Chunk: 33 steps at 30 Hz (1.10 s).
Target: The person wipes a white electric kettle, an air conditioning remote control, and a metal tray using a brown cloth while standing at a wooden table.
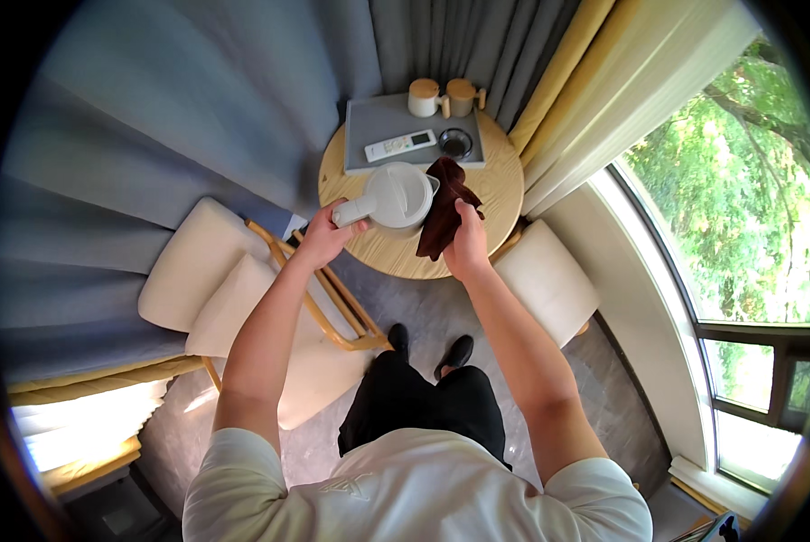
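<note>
My left hand (327, 237) is closed around the handle of a white electric kettle (399, 198), which I hold over the near part of a round wooden table (432, 264). Its lid faces up and its spout points right. In my right hand (468, 237) is a dark red cloth (444, 215), held beside the spout; whether it touches the kettle I cannot tell. Behind the kettle, a grey tray (378, 112) on the table carries a white remote control (400, 145), a dark glass ashtray (455, 143) and two mugs with wooden lids, one white (423, 98) and one grey-brown (461, 98).
A cream armchair with wooden arms (242, 291) stands at left, close to my legs. Right of the table is a cream seat (547, 281). Grey curtains (242, 101) hang behind and left of the table; a window (730, 203) fills the right side.
</note>
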Each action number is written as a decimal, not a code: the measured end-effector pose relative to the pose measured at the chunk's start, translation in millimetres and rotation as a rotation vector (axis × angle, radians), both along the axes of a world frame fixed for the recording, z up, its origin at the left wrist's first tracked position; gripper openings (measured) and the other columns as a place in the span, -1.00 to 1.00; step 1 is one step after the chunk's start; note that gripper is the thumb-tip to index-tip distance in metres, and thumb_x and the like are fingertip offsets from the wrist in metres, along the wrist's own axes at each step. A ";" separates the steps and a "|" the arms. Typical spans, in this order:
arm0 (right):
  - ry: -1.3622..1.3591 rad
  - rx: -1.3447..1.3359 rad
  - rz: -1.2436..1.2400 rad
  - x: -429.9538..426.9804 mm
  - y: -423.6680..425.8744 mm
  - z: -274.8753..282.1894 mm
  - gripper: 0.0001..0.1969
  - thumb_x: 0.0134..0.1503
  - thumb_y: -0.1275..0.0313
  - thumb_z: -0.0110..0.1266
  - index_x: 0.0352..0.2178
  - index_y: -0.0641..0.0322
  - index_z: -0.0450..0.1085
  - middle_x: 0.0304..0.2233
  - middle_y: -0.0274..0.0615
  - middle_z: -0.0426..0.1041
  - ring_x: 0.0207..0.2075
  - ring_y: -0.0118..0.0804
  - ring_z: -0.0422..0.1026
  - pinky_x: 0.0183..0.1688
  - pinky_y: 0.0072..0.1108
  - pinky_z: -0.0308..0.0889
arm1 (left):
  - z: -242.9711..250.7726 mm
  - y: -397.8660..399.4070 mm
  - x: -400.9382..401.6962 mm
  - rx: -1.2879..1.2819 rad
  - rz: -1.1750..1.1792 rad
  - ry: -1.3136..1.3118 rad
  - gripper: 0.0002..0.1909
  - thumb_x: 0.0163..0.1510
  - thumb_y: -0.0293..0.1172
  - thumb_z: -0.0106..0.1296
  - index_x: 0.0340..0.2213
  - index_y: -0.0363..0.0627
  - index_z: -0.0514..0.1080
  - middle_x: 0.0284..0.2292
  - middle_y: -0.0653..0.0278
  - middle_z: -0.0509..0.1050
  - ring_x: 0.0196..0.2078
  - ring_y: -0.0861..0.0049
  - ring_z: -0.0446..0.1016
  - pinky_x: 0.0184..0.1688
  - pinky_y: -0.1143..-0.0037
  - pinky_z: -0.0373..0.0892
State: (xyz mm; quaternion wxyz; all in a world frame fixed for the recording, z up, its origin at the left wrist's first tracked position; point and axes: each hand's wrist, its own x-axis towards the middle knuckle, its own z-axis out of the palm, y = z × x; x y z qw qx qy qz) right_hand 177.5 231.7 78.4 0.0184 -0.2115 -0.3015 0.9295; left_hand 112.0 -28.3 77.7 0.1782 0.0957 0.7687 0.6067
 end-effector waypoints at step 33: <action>0.596 0.843 -0.343 127.4 15.8 300.1 -0.65 0.21 0.51 0.03 0.03 0.35 0.31 -0.02 0.02 0.45 0.00 0.00 0.39 0.08 -0.36 0.28 | 342.5 158.1 88.9 0.573 -0.033 0.206 -0.37 0.32 0.23 -0.24 -0.17 -0.20 0.39 -0.28 0.30 0.44 -0.24 0.61 0.42 -0.09 0.51 0.37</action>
